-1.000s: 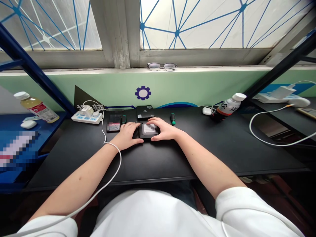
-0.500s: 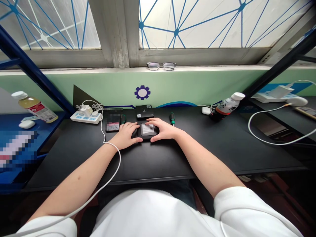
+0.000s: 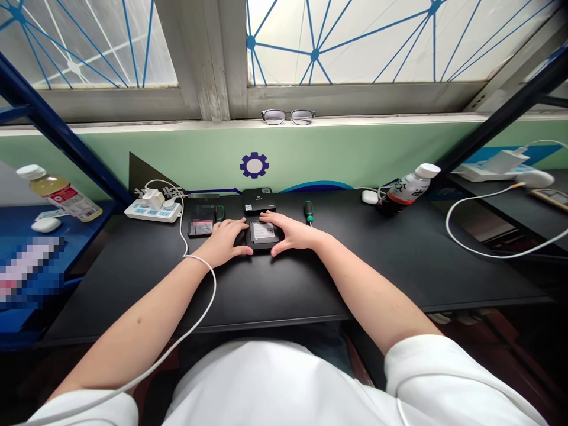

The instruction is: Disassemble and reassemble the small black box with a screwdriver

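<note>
Black case with labelled insert is set on the surface, between both hands. Left hand is spread wide at its left edge. Right hand is arched around its right side, thumb near, fingertips far; whether the case is gripped cannot be told. Black box is placed just beyond; green-handled screwdriver is laid far right of it.

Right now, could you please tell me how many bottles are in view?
2: one bottle of yellowish drink on the blue desk at far left, and one bottle of dark drink toward the right, at the back of the black desk. No others show.
</note>
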Tool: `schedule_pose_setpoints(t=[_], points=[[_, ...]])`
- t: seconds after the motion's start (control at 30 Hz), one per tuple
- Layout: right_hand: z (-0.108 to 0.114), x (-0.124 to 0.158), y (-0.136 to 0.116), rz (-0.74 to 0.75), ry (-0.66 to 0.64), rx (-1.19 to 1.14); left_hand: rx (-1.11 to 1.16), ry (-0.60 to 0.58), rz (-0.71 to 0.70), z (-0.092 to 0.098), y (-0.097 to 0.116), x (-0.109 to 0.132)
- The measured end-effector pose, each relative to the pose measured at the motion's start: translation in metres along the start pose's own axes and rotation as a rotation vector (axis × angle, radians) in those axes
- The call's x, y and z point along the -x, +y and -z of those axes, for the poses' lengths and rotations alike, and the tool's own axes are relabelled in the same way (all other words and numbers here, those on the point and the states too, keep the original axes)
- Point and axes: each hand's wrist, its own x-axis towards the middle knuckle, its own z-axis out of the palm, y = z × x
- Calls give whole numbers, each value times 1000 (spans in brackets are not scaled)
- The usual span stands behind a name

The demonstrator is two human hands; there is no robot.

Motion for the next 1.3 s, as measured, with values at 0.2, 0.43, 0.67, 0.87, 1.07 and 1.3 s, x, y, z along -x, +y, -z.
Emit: schedule_pose_setpoints(t=[0.2,0.43,0.67,0.87,1.07,1.3], points=[[0,-2,1,2,-2,5,-5,0,2,3,5,1],[-2,-3,-6,-30,4,43,9,-38,61,5,12,-3],[1,-6,-13,-106,-67,141,-7,-62,57,6,13,-6],[1,-5,-14,-120,-99,110,7,-71,56,7,13,-4],[0,-2,-17,-61,-54,73,14,-16,41,8,10,-1],[-7,1,-19,-33,-15,115,-160,275,111,12,-1,-1]])
